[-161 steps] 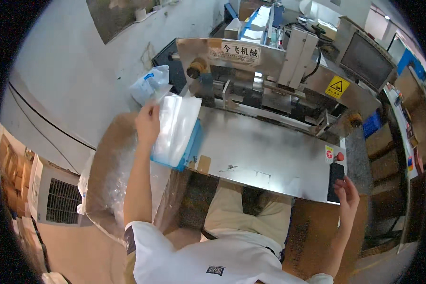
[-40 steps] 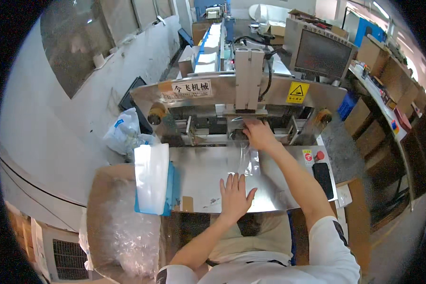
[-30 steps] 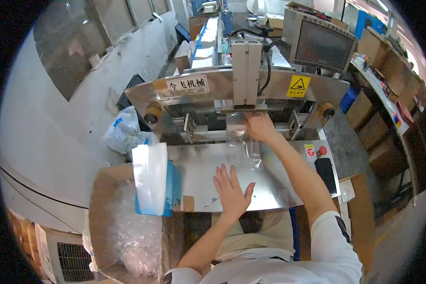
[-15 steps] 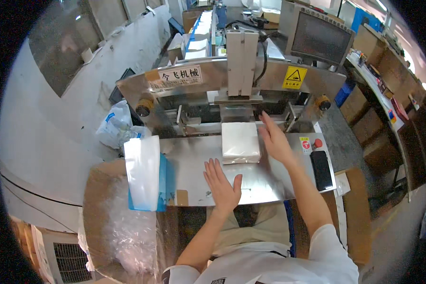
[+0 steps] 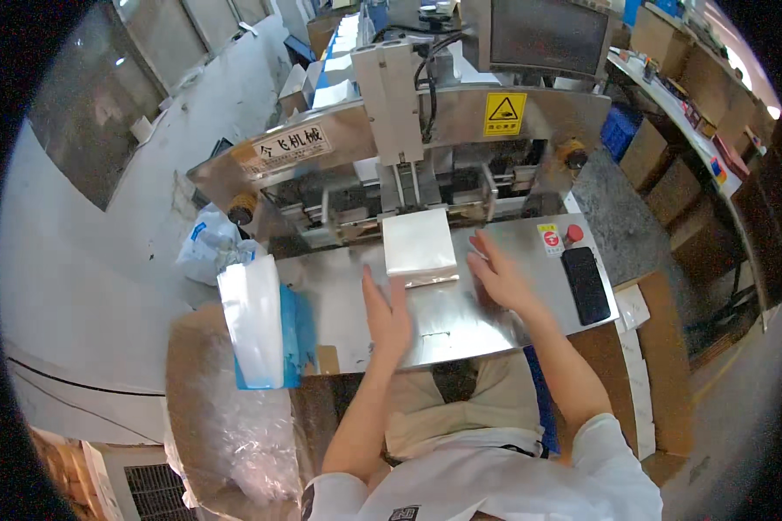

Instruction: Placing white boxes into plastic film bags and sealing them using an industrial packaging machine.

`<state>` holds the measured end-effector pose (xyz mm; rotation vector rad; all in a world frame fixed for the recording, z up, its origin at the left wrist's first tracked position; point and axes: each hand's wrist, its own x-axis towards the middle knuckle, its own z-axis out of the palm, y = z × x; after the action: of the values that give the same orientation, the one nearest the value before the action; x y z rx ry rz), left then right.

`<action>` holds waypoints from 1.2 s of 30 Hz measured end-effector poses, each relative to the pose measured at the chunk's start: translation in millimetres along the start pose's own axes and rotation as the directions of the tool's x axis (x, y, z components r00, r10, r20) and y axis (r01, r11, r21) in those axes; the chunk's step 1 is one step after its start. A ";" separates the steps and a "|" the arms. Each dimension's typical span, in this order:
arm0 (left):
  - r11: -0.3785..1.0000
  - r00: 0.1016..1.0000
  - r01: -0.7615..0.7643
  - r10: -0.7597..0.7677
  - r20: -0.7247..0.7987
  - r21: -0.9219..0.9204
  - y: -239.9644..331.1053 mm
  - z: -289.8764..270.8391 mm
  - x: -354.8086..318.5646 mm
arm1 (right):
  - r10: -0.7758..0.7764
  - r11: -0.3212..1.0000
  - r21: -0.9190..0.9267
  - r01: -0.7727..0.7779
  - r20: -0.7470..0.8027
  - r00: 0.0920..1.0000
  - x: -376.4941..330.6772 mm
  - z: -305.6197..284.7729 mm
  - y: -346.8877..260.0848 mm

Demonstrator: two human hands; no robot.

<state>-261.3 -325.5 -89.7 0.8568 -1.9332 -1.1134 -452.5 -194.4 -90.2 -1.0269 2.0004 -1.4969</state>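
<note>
A square white stack in clear film sits on the steel table, its far side up against the machine. My left hand is at its near left corner, fingers stretched and thumb apart; whether it touches the film I cannot tell. To the right of the stack, my right hand is open with fingers extended and a small gap between. Neither hand holds anything. Above the stack's far edge, two metal rods reach down from the machine's upright column.
At the table's left stands a blue holder with white plastic bags. A black phone and a red button are at the right. Below left is a carton of clear film. A steel crossbar spans the machine.
My left hand has moved up beside the stack, and my right hand has come back alongside it. Rods now show extended below the column. The whole view has tilted.
</note>
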 end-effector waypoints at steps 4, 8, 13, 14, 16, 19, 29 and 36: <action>0.979 0.991 0.134 -0.136 0.003 -0.154 0.5 5.1 42.1 | 0.019 1.000 -0.020 -0.021 -0.054 0.998 29.7 23.2 16.3; 0.974 0.960 0.197 -0.168 0.225 -0.115 7.1 0.9 61.3 | -0.001 0.936 -0.348 -0.052 -0.151 0.988 49.1 44.4 25.6; 0.909 0.979 0.077 0.010 0.206 -0.409 -16.5 13.4 40.0 | -0.046 0.999 -0.010 0.046 0.012 0.999 32.4 45.2 19.0; 0.908 0.977 0.082 0.009 0.215 -0.412 -17.0 14.9 33.5 | -0.102 0.965 0.242 0.102 -0.013 0.995 22.9 39.1 17.9; 0.859 0.969 0.115 0.012 0.245 -0.499 -12.4 -1.0 16.0 | -0.052 0.961 0.275 0.039 0.039 0.998 -16.0 22.5 -26.8; 0.531 0.763 0.625 -0.262 0.591 -0.572 20.9 -31.9 7.3 | -0.477 0.828 -0.357 0.433 -0.044 0.878 -57.3 1.2 -59.4; 0.673 0.764 0.569 -0.221 0.606 -0.472 26.0 -1.1 -18.2 | 0.071 0.922 0.388 -0.002 -0.162 0.984 -108.7 -21.1 -22.5; 0.956 0.726 0.293 -0.202 0.658 -0.030 4.5 50.0 44.3 | 0.395 0.674 0.712 -0.197 -0.123 0.911 -134.5 -83.9 5.1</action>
<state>-326.7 -339.6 -91.7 0.7199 -2.2950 -1.8805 -429.5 -37.8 -79.7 -0.1692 1.4270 -2.0186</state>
